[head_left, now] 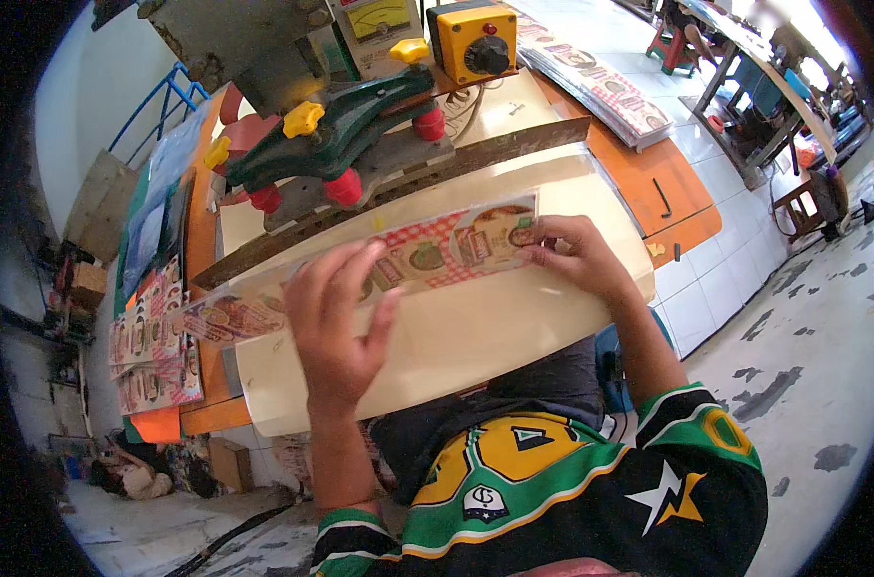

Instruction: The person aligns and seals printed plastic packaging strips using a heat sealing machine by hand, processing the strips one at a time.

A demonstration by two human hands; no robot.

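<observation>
two foreground hands (341, 337), three yellow knobs (303, 119), one hex key (662, 197)

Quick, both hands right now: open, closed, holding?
Left hand: open, thumb apart from fingers, over the printed strip; touching or not, can't tell.
Right hand: closed, pinching the strip's right end.

1 wide fisheye view (straight edges bend at its rim) looks down from the head, near, above and behind the left grip (337, 325) and right grip (583, 255).
</observation>
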